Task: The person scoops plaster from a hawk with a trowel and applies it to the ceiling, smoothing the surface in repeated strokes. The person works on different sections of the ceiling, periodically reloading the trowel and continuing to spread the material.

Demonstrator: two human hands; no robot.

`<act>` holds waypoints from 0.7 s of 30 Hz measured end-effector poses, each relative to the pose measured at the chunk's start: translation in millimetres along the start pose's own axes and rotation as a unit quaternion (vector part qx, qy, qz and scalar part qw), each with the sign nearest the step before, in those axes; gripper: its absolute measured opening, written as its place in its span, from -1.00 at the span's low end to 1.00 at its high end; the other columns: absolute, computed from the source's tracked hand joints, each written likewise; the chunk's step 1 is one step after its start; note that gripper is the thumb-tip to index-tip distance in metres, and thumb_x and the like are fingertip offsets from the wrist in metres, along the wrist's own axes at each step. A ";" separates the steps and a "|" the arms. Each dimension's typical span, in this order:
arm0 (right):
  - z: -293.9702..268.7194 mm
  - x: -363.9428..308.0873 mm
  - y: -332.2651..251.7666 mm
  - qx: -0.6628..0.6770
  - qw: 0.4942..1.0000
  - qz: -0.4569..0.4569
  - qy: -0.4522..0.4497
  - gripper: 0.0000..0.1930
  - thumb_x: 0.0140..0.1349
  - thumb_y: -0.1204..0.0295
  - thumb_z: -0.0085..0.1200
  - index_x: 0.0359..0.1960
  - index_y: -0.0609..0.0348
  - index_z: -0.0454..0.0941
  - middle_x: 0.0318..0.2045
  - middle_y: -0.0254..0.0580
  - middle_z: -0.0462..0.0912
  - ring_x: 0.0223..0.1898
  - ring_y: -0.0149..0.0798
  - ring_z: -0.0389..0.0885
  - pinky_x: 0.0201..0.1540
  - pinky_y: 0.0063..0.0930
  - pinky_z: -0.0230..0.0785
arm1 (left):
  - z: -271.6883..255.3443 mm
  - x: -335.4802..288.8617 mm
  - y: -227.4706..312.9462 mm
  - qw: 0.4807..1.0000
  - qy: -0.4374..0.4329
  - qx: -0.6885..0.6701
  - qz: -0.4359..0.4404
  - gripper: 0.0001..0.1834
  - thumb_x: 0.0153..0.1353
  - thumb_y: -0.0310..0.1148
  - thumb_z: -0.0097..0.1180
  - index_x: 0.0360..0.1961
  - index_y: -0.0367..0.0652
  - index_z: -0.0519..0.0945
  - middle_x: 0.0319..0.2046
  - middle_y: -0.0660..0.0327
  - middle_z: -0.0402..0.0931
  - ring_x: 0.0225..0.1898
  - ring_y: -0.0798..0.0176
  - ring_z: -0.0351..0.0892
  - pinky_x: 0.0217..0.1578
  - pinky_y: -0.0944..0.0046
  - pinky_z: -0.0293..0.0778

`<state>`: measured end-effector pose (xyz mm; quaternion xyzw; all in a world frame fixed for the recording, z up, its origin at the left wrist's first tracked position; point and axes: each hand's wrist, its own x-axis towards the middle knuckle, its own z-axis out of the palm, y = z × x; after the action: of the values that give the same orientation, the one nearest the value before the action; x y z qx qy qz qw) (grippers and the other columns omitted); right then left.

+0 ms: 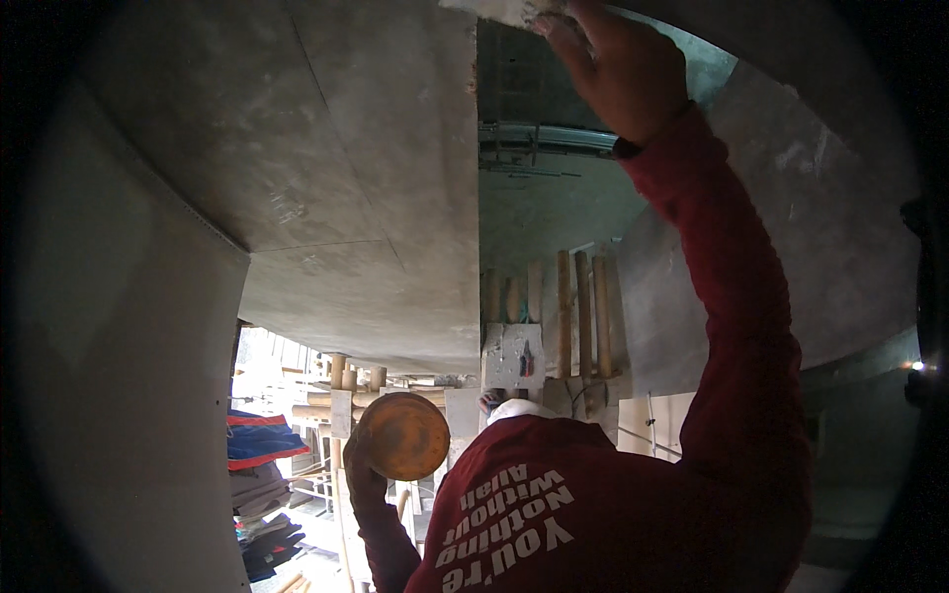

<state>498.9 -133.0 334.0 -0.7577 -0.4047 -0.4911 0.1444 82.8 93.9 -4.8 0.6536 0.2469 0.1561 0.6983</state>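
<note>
My left hand grips a round orange-brown bowl from its left side, low in the head view; most of its fingers are behind the bowl. My right arm, in a dark red sleeve, reaches far up to the top edge. There my right hand is closed on a whitish, plaster-smeared thing, which the picture's edge cuts off, so its kind is unclear. That thing is at the upper end of a large grey plastered panel, near its straight right edge; whether they touch cannot be made out.
A pale board curves along the left. Right of the grey panel is a gap, with wooden poles below. A red-and-dark hand tool lies on a small whitish board. Blue-and-red fabric lies at lower left.
</note>
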 end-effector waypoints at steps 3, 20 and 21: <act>20.4 -22.3 -4.7 -0.017 0.998 -0.004 -0.064 -0.74 0.44 0.13 0.09 -0.20 0.05 0.58 -0.43 -0.12 0.71 -0.47 0.01 0.70 -0.45 -0.14 0.51 | 2.7 -9.7 -3.9 0.998 0.015 0.060 0.025 -0.42 0.51 -0.05 -0.10 0.23 -0.39 0.52 0.06 0.01 0.60 0.07 0.16 0.59 0.05 0.18 0.51; 33.4 -28.6 -4.7 0.017 0.999 -0.037 -0.021 -0.72 0.38 0.09 0.17 -0.29 0.03 0.63 -0.55 -0.13 0.66 -0.55 -0.04 0.66 -0.52 -0.19 0.46 | -15.6 -20.3 -38.0 0.991 0.051 0.069 0.104 -0.56 0.52 -0.26 -0.14 0.13 -0.46 0.53 0.03 -0.06 0.59 0.01 0.09 0.62 0.00 0.17 0.54; 37.5 -41.6 -8.1 0.015 0.996 -0.055 -0.070 -0.72 0.38 0.09 0.17 -0.29 0.03 0.63 -0.54 -0.13 0.67 -0.54 -0.04 0.66 -0.51 -0.19 0.47 | -11.2 -20.4 -35.7 0.997 0.050 -0.043 0.034 -0.56 0.53 -0.26 -0.15 0.14 -0.46 0.53 0.03 -0.07 0.59 0.01 0.09 0.61 0.00 0.17 0.54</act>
<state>508.4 -124.3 278.9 -0.7642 -0.4624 -0.4383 0.0999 55.9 88.8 -37.5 0.6224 0.2519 0.2224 0.7069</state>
